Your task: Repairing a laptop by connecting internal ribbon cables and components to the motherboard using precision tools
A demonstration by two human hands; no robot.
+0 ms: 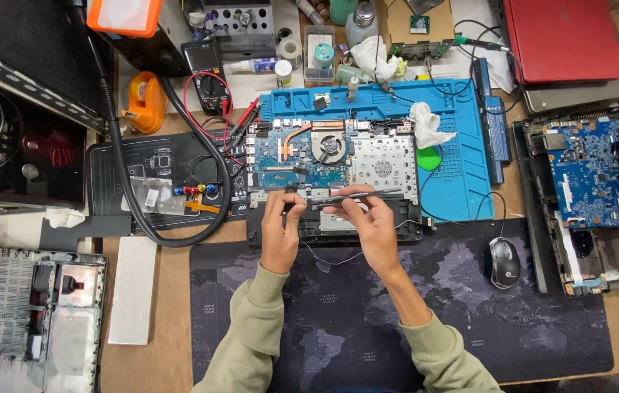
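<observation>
An opened laptop base (335, 156) lies on a blue work mat (462, 167), showing its blue circuit board, copper heat pipe and fan. Just above its front edge, both hands hold a long thin dark strip-shaped part (349, 196) horizontally. My left hand (280, 229) pinches the part's left end with its fingertips. My right hand (369, 222) grips the middle and right stretch, fingers on top. A thin wire (331, 258) hangs from the part down over the dark desk mat (397, 313).
A mouse (505, 262) sits right of my hands. Another stripped laptop with a blue board (597, 189) is at far right, a red laptop (561, 36) behind it. A multimeter (207, 73), thick black cable (171, 236), white cloth (426, 124) and laptop cover (33, 316) lie around.
</observation>
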